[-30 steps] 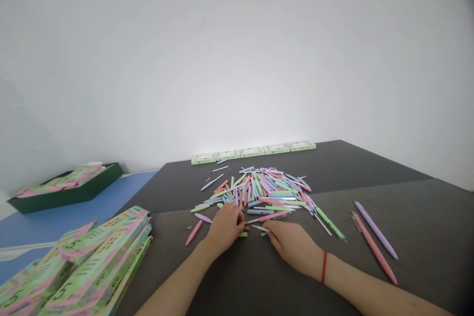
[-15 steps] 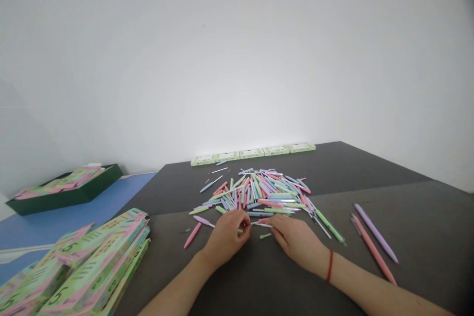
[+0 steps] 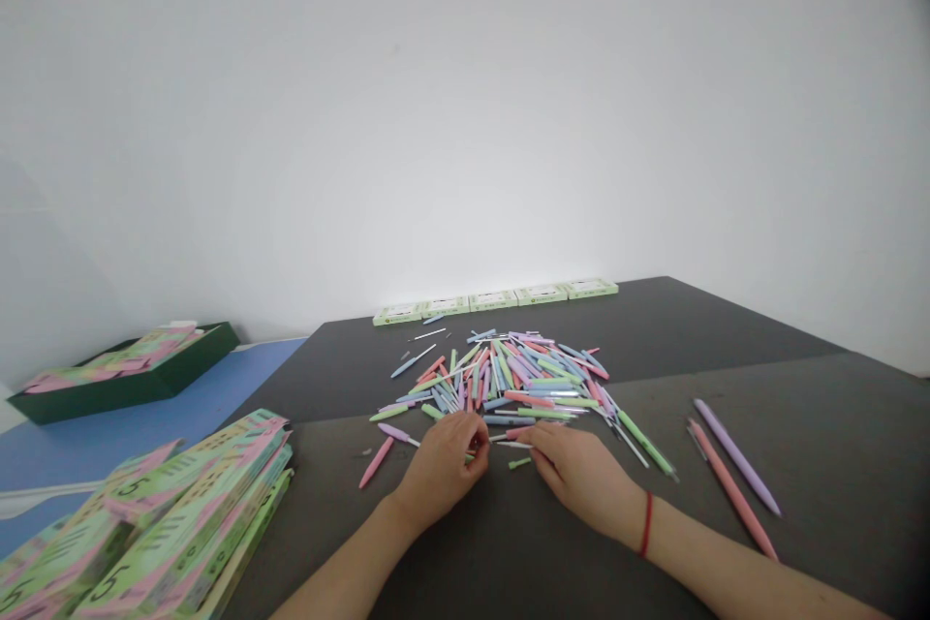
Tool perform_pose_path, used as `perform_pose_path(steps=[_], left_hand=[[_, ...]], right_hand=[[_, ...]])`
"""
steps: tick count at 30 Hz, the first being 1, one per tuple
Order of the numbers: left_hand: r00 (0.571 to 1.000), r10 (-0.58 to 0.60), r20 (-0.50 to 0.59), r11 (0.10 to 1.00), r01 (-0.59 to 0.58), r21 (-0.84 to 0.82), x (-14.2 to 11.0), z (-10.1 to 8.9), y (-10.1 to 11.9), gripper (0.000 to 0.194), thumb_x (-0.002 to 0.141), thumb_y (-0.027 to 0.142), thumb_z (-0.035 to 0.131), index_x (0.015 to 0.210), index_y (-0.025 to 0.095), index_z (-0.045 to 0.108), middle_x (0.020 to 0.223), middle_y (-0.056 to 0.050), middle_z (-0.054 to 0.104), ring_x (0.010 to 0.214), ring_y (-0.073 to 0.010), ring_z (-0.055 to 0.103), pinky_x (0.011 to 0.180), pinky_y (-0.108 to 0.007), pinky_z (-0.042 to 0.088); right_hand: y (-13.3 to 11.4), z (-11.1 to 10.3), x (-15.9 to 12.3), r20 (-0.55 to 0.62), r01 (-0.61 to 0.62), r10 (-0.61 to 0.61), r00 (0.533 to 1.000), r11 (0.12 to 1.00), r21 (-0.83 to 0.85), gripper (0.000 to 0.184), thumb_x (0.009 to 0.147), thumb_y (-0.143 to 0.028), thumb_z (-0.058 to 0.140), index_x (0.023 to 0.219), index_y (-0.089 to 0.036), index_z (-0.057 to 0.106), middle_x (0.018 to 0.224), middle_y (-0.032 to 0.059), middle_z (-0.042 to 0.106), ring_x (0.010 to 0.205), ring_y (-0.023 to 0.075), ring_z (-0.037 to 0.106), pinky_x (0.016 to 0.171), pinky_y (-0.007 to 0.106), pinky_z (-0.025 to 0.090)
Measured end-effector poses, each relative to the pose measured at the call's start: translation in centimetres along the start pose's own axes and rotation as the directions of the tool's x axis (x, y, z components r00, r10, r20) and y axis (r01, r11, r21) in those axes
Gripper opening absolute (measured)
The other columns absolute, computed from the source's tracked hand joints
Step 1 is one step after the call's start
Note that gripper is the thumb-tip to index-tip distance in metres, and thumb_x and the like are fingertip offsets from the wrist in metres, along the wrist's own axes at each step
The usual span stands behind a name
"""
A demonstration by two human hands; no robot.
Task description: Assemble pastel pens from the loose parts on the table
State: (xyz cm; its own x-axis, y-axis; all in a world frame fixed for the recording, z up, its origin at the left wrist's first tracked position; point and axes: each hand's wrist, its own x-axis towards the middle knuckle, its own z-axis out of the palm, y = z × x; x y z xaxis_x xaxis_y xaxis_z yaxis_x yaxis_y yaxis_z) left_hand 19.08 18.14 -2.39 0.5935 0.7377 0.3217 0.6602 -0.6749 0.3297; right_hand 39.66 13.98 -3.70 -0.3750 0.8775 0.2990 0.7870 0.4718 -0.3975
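Observation:
A heap of pastel pen parts (image 3: 515,376) in pink, green, blue and purple lies on the dark grey table (image 3: 762,358). My left hand (image 3: 443,467) rests at the heap's near edge with its fingers curled round a small green piece. My right hand (image 3: 581,477), a red band at its wrist, sits beside it and pinches a thin white refill (image 3: 514,445) that points toward the left hand. A short green piece (image 3: 518,463) lies on the table between the two hands.
A purple pen (image 3: 737,455) and a pink pen (image 3: 730,489) lie apart at the right. Stacked green-and-pink cartons (image 3: 160,523) fill the near left. A dark green tray (image 3: 123,373) sits on a blue surface. Pale green boxes (image 3: 494,299) line the far edge.
Both hands drew slightly back toward me from the heap. The right hand's pink pen is no longer against it; it now pinches the white refill.

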Motion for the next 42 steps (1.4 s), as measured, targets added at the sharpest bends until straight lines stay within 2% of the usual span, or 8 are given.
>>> perform_pose_path(steps=[11, 22, 28, 32, 34, 36, 38, 42], left_hand=[[0.998, 0.054, 0.023, 0.998, -0.055, 0.039, -0.1, 0.2, 0.3, 0.011, 0.079, 0.009, 0.048, 0.079, 0.020, 0.049, 0.079, -0.001, 0.057, 0.077, -0.0168, 0.054, 0.071, -0.027, 0.041], [0.983, 0.181, 0.015, 0.983, -0.181, 0.024, -0.4, 0.3, 1.1, 0.012, 0.091, 0.016, 0.041, 0.090, 0.021, 0.053, 0.088, -0.003, 0.060, 0.085, -0.0183, 0.054, 0.080, -0.030, 0.041], [0.997, 0.075, -0.001, 0.996, -0.075, -0.053, -0.4, 0.0, 1.1, 0.008, 0.085, 0.015, 0.048, 0.088, 0.021, 0.052, 0.085, -0.002, 0.060, 0.080, -0.0173, 0.056, 0.074, -0.028, 0.043], [0.999, -0.025, -0.030, 0.981, 0.018, -0.195, -0.1, -0.4, 0.7, 0.022, 0.079, 0.014, 0.053, 0.099, 0.022, 0.052, 0.092, -0.001, 0.063, 0.080, -0.0161, 0.058, 0.077, -0.028, 0.044], [0.996, -0.086, -0.038, 0.971, 0.075, -0.225, 0.2, -0.8, 0.4, 0.024, 0.078, 0.015, 0.053, 0.102, 0.022, 0.053, 0.092, -0.001, 0.064, 0.079, -0.0159, 0.058, 0.075, -0.028, 0.045], [0.990, -0.142, -0.004, 0.970, 0.138, -0.201, 0.4, -1.3, -0.1, 0.017, 0.080, 0.018, 0.051, 0.096, 0.021, 0.056, 0.086, -0.001, 0.064, 0.075, -0.0161, 0.058, 0.069, -0.027, 0.044], [0.983, -0.174, 0.059, 0.974, 0.181, -0.133, 0.5, -1.9, -0.8, 0.013, 0.081, 0.020, 0.048, 0.087, 0.020, 0.059, 0.079, 0.000, 0.064, 0.072, -0.0163, 0.058, 0.065, -0.026, 0.042], [0.969, -0.185, 0.167, 0.982, 0.187, 0.003, 0.2, -3.4, -2.4, 0.016, 0.076, 0.016, 0.048, 0.077, 0.021, 0.063, 0.076, 0.000, 0.064, 0.071, -0.0169, 0.058, 0.061, -0.025, 0.039]], right_hand=[[0.0, 0.3, 0.2, 0.017, 0.045, -0.045, 0.999, 0.999, -0.019, 0.035, 0.088, -0.014, 0.038, 0.115, -0.020, 0.060, 0.112, 0.0072, 0.066, 0.105, 0.0201, 0.060, 0.093, 0.032, 0.043], [-0.6, 0.3, 0.1, 0.025, 0.061, -0.061, 0.998, 0.998, 0.021, 0.032, 0.089, -0.013, 0.037, 0.109, -0.019, 0.062, 0.113, 0.0076, 0.066, 0.108, 0.0195, 0.058, 0.094, 0.031, 0.041], [-0.5, 0.4, 0.1, 0.015, 0.013, -0.014, 1.000, 0.998, 0.062, 0.033, 0.088, -0.014, 0.038, 0.112, -0.019, 0.061, 0.113, 0.0071, 0.066, 0.105, 0.0205, 0.060, 0.091, 0.031, 0.043], [-0.2, 0.6, 0.1, -0.002, -0.030, 0.031, 1.000, 0.992, 0.124, 0.033, 0.088, -0.017, 0.040, 0.114, -0.021, 0.060, 0.111, 0.0072, 0.067, 0.103, 0.0211, 0.060, 0.090, 0.032, 0.043], [0.0, 0.5, 0.2, -0.019, -0.060, 0.065, 0.998, 0.979, 0.193, 0.029, 0.088, -0.019, 0.040, 0.106, -0.021, 0.063, 0.100, 0.0065, 0.069, 0.094, 0.0206, 0.062, 0.083, 0.031, 0.045], [0.2, 0.3, 0.5, -0.021, -0.110, 0.123, 0.992, 0.940, 0.322, 0.026, 0.089, -0.022, 0.039, 0.094, -0.020, 0.064, 0.082, 0.0039, 0.068, 0.076, 0.0178, 0.062, 0.070, 0.028, 0.047], [0.4, 0.3, 0.9, 0.014, -0.181, 0.200, 0.980, 0.848, 0.498, 0.026, 0.089, -0.026, 0.037, 0.089, -0.018, 0.062, 0.069, 0.0007, 0.063, 0.059, 0.0141, 0.056, 0.058, 0.024, 0.045], [0.8, 0.1, 1.5, 0.114, -0.289, 0.305, 0.945, 0.624, 0.726, 0.028, 0.087, -0.032, 0.037, 0.098, -0.017, 0.058, 0.067, -0.0019, 0.059, 0.048, 0.0106, 0.047, 0.045, 0.021, 0.037]])
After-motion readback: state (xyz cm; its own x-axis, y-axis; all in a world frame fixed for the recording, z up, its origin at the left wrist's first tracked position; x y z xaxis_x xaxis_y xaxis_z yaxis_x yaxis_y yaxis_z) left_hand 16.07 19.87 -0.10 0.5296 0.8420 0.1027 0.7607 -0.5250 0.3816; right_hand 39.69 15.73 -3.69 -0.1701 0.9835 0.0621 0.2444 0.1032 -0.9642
